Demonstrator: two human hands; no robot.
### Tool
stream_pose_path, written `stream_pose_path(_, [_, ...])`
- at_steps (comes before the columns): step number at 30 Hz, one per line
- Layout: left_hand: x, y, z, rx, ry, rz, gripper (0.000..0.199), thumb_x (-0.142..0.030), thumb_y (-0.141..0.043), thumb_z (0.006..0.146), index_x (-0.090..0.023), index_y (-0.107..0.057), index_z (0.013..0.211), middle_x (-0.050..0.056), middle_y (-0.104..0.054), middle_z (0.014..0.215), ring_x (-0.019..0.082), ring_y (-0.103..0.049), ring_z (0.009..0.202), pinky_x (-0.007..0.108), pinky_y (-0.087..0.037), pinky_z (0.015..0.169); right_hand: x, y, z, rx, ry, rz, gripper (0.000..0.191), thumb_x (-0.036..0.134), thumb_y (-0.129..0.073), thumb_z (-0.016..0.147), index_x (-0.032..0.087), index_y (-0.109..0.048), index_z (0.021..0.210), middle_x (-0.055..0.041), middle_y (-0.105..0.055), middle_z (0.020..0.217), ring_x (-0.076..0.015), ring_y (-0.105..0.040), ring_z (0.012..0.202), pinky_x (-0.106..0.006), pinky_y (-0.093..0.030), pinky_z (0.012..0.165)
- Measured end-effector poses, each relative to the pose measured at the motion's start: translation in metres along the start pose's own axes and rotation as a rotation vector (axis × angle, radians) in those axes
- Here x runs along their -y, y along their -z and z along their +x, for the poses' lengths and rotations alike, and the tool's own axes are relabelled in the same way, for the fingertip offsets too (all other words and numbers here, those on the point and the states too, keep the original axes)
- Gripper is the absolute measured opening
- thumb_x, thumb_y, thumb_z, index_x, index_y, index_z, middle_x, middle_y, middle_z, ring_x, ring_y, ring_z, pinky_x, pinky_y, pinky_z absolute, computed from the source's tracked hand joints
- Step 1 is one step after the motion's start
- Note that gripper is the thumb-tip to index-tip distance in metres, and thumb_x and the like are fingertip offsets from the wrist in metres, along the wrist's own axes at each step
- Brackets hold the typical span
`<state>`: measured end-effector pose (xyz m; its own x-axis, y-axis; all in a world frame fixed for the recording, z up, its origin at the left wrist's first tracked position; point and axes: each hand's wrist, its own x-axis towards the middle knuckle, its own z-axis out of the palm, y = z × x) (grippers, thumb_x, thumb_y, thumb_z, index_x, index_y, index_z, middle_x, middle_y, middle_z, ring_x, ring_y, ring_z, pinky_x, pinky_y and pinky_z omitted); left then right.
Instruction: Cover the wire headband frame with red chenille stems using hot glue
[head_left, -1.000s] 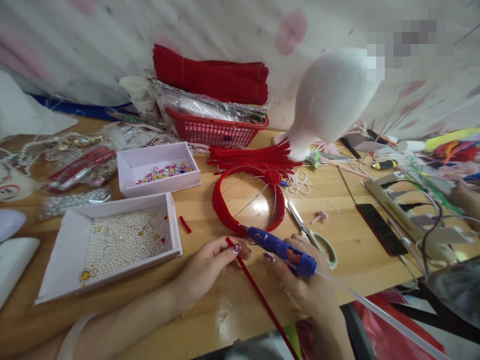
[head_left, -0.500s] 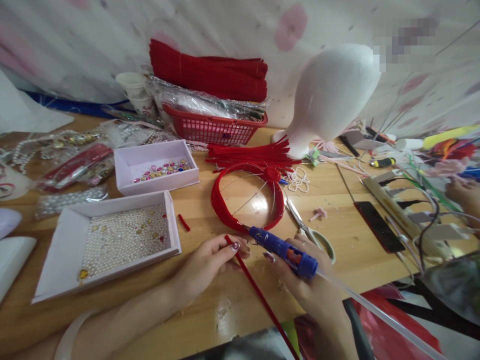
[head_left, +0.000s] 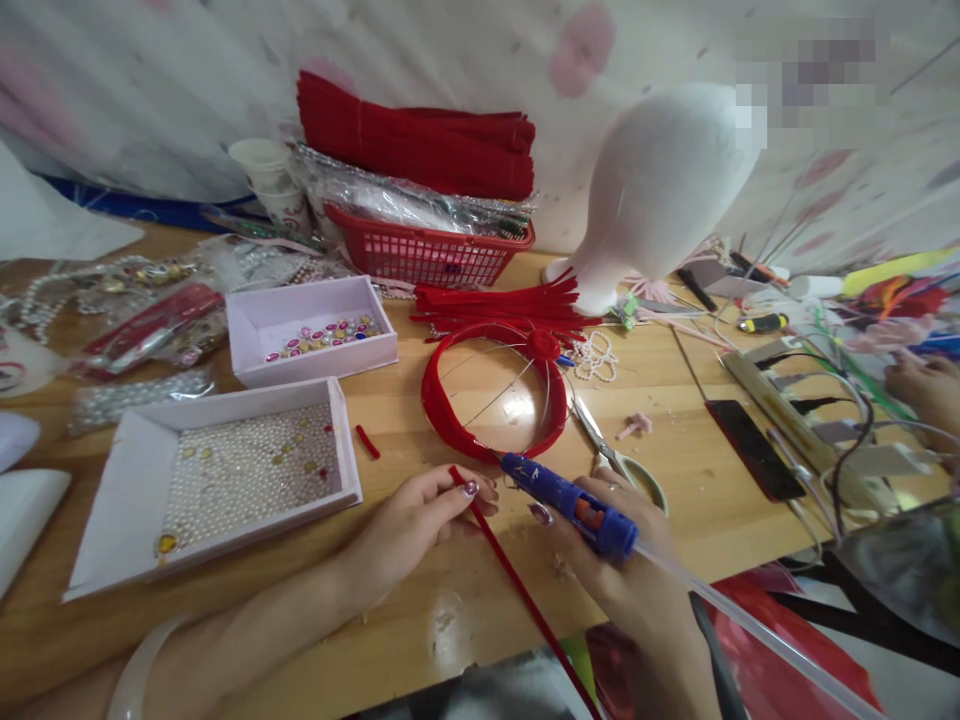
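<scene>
Left hand [head_left: 416, 525] pinches red pipe cleaner [head_left: 514, 571]; right hand [head_left: 626, 588] grips glue gun [head_left: 551, 491] at nearside of red hoop [head_left: 441, 412]: slip could smear velvet.

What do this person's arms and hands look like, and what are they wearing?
No sleeves show. A pale, smooth bangle circles the left arm. The left hand and right hand both have shiny, purplish thumbnails. A right finger seems to wear a thin ring, too small to make out clearly.
</scene>
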<state>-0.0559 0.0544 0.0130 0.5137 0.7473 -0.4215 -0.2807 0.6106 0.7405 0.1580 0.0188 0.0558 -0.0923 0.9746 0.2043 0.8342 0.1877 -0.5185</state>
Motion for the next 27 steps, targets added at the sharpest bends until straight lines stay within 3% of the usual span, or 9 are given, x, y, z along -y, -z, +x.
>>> stream_pose_path(13, [-0.0011,-0.0005,0.0001,-0.013,0.002,-0.021,0.027,-0.042,-0.08,0.076,-0.018,-0.071,0.082,0.007,-0.075,0.099,0.023,-0.069,0.101,0.034,-0.057,0.086,0.0001,0.004,-0.0036,-0.002,0.022,-0.041,0.034,0.041,-0.068,0.09,0.023,-0.055,0.065,0.0016,-0.051,0.059,-0.0163,-0.052,0.06,-0.028,-0.037,0.054])
stream_pose_path(27, [-0.002,-0.0003,0.0006,-0.02,0.024,-0.049,0.031,-0.044,-0.084,0.072,-0.017,-0.072,0.082,0.005,-0.076,0.095,0.018,-0.069,0.089,0.029,-0.056,0.082,-0.001,0.007,-0.0028,-0.026,0.041,-0.058,0.041,0.047,-0.067,0.091,0.021,-0.055,0.062,0.0013,-0.051,0.057,-0.0147,-0.052,0.057,-0.026,-0.038,0.052])
